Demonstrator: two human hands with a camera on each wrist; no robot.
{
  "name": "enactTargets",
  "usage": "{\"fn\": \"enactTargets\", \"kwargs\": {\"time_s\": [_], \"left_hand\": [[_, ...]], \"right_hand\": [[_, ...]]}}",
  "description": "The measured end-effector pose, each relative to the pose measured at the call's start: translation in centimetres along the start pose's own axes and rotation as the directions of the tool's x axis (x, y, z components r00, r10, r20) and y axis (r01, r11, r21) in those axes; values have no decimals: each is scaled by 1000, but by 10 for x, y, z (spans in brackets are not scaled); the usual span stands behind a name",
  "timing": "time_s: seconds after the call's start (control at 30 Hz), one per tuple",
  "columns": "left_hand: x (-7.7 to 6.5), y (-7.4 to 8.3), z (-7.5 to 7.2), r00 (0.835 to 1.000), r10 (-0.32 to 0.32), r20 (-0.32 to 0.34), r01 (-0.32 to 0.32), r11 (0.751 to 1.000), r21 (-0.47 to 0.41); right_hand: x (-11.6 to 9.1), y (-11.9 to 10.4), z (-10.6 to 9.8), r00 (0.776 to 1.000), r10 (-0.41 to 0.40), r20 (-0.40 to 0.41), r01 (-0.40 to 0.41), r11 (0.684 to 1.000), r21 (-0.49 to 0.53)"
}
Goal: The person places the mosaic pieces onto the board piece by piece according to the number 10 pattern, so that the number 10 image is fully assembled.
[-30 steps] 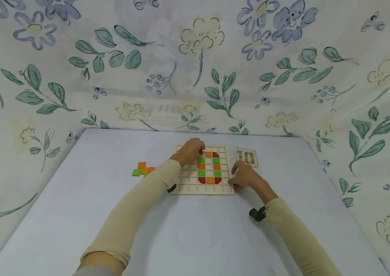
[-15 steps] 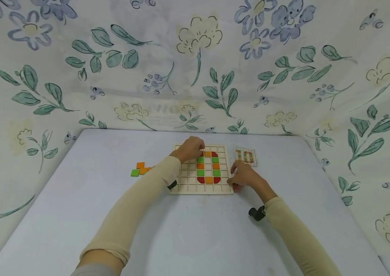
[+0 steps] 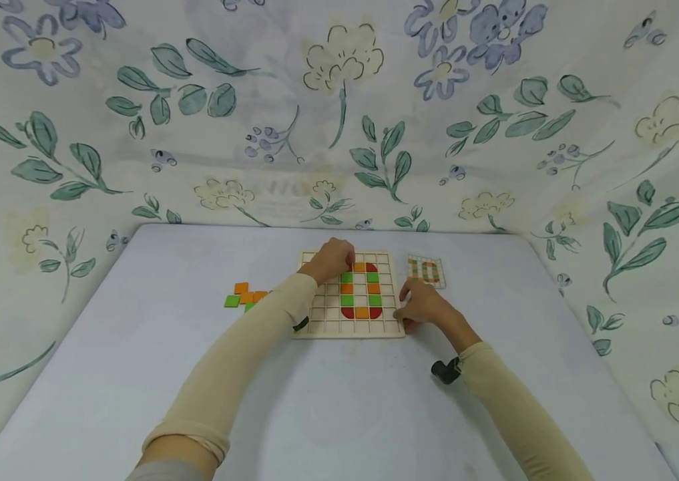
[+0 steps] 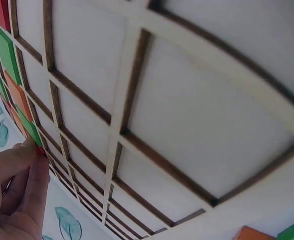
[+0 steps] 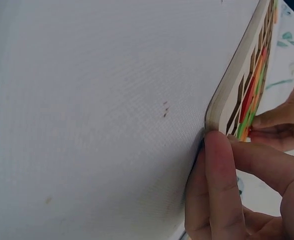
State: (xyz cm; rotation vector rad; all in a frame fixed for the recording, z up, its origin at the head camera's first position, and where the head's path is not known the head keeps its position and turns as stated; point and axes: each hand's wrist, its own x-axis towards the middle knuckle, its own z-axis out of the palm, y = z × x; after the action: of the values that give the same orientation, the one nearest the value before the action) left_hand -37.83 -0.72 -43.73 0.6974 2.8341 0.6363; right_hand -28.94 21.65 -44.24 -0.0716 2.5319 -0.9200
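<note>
A pale wooden grid board (image 3: 326,326) lies on the table, with red, orange and green tiles (image 3: 347,288) set in an upright oval ring. At the ring's top left my left hand (image 3: 333,259) pinches a small red tile (image 4: 40,150) between thumb and fingertips, low against the grid beside a green tile (image 4: 28,122). The fingers cover most of that red tile. My right hand (image 3: 426,306) holds the board's right edge near its front corner, the thumb above and the curled fingers against the side, as the right wrist view shows.
Several loose orange and green tiles (image 3: 244,296) lie left of the board, partly behind the left sleeve. A pattern card (image 3: 426,271) lies right of the board. Floral cloth (image 3: 339,133) hangs behind the white table (image 3: 339,414).
The view has shifted slightly. My left hand stays at the ring's top left, and the red tile, visible under it earlier, is now hidden in the head view. My right hand stays at the board's edge.
</note>
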Motion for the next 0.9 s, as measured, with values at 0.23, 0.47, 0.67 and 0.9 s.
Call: {"fn": "enactTargets", "kwargs": {"time_s": [0.23, 0.47, 0.67, 0.9], "left_hand": [[-11, -2, -17, 998, 37, 43, -37, 999, -14], [-34, -21, -50, 992, 35, 120, -40, 998, 40], [-69, -59, -83, 995, -12, 102, -6, 984, 180], [-117, -110, -97, 980, -125, 156, 95, 978, 186]], "right_hand": [[3, -4, 2, 1000, -24, 7, 24, 1000, 3], [2, -6, 3, 1000, -18, 14, 18, 1000, 0], [-1, -4, 3, 1000, -3, 1, 3, 1000, -13], [-4, -2, 4, 1000, -18, 0, 18, 1000, -13]]}}
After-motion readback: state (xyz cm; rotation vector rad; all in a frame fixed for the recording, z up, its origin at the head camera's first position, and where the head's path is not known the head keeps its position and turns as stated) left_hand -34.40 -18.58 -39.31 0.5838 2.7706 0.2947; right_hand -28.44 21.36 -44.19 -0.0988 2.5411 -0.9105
